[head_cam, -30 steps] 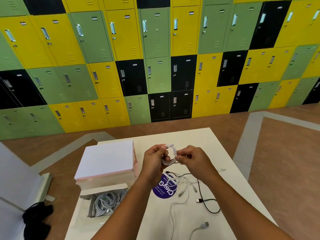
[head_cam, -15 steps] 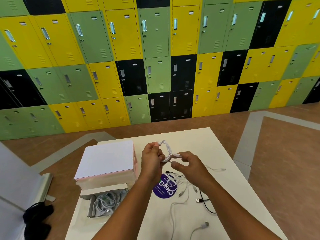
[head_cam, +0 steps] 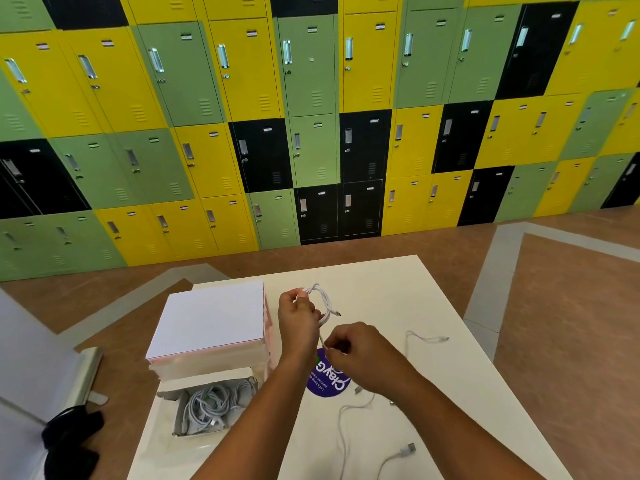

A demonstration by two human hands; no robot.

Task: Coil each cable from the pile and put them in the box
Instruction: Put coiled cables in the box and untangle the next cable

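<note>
My left hand [head_cam: 298,322] holds a small coil of white cable [head_cam: 322,299] up above the table, one plug sticking out to the right. My right hand [head_cam: 360,351] pinches that cable's loose strand just below the coil. The open box [head_cam: 166,389] sits at the table's near left with several coiled white cables [head_cam: 207,407] inside. Loose white cables [head_cam: 353,410] trail over the table under my right forearm, one with a USB plug [head_cam: 408,448]. Another white cable end [head_cam: 427,339] lies to the right.
A white lid on a pink box [head_cam: 211,317] stands just behind the open box. A purple round sticker [head_cam: 327,381] marks the white table [head_cam: 398,292]. Coloured lockers fill the far wall. A black object [head_cam: 69,441] lies on the floor at left.
My right hand has dropped away from the coil, drawing the loose strand down and toward me. My left hand moved slightly left and up with the coil.
</note>
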